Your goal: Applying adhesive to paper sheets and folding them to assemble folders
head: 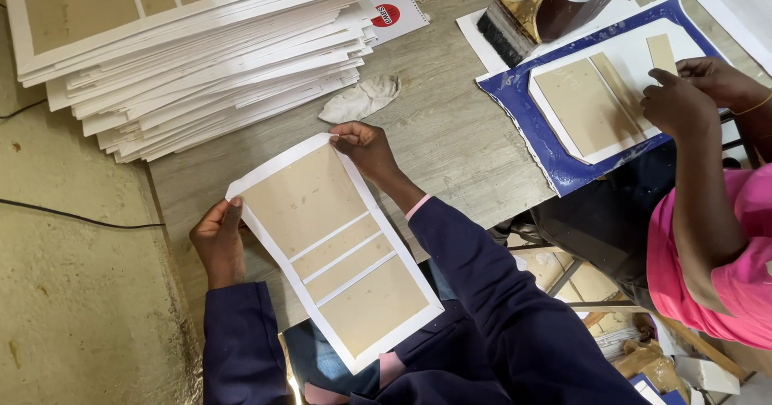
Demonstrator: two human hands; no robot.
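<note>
White sheet with tan panels (338, 248) pinched at opposite edges, left hand (217, 240) fingers, right hand (366, 148) fingers closed on it

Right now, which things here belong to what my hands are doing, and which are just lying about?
In hand:
left hand
right hand
white sheet with tan board panels

Lying about:
stack of similar sheets
crumpled rag
brush
co-worker's blue mat

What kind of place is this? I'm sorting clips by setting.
Probably a bookbinding or cover-making workshop: a tall stack of board-backed sheets, a glue brush, and a co-worker's hands laying boards on paper.
</note>
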